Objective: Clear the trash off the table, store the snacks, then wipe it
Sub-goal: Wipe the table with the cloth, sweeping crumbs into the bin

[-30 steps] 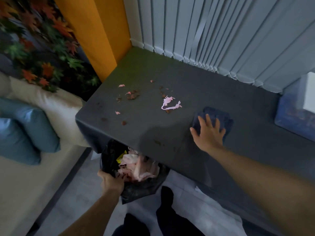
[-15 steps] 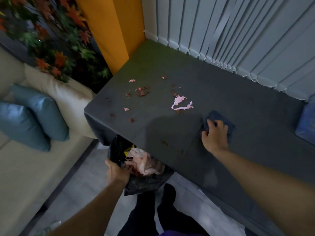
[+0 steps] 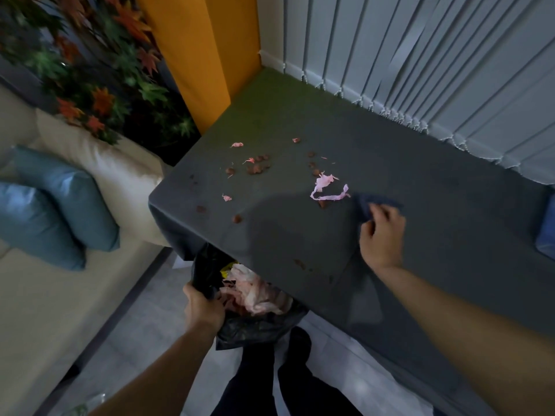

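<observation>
The right hand (image 3: pixel 381 235) comes across the table (image 3: pixel 450 181) toward the pink paper strip (image 3: pixel 327 192), dragging the dark blue cloth (image 3: pixel 364 205) with it. A second ago it lay flat on the cloth, fingers spread, well apart from the strip. Now the fingers (image 3: pixel 376 210) are curled and the cloth is bunched under them, showing far less of itself than before. Its leading edge lies just beside the strip's right end, where a wide bare stretch used to separate them. The view swings too: the blue box (image 3: pixel 547 229), beyond the hand from the strip, shrinks to a sliver
</observation>
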`<control>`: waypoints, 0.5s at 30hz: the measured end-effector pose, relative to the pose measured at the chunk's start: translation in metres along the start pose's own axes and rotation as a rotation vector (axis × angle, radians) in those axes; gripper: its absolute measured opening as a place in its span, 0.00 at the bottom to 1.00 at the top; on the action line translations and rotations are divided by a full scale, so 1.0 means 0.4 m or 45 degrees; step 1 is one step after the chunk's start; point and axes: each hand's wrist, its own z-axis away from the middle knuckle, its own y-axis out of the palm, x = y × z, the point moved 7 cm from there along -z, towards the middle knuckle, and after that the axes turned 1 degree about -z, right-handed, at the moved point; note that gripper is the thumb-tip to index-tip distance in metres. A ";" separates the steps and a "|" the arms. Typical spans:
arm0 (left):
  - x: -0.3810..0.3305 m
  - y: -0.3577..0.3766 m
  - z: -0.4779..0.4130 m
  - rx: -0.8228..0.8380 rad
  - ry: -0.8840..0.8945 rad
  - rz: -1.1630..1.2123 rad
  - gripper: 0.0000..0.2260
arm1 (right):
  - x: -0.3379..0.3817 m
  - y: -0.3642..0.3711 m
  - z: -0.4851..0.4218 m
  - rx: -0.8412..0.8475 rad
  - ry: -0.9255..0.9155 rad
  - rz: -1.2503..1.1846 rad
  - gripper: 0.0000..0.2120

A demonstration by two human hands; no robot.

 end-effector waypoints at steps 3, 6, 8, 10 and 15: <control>-0.001 -0.006 -0.015 -0.001 -0.003 0.000 0.21 | -0.021 0.012 -0.092 -0.025 0.299 -0.008 0.20; -0.002 -0.014 -0.028 -0.012 -0.019 0.008 0.22 | 0.036 0.070 -0.140 0.159 0.170 0.063 0.19; -0.002 -0.018 -0.039 -0.019 -0.029 0.008 0.23 | 0.105 0.108 -0.121 0.302 -0.059 0.033 0.18; -0.002 -0.022 -0.050 -0.017 -0.041 0.021 0.24 | 0.159 0.130 -0.073 0.396 -0.251 -0.056 0.17; -0.003 -0.038 -0.074 -0.005 -0.037 0.036 0.24 | 0.151 0.101 -0.102 0.078 -0.137 -0.105 0.16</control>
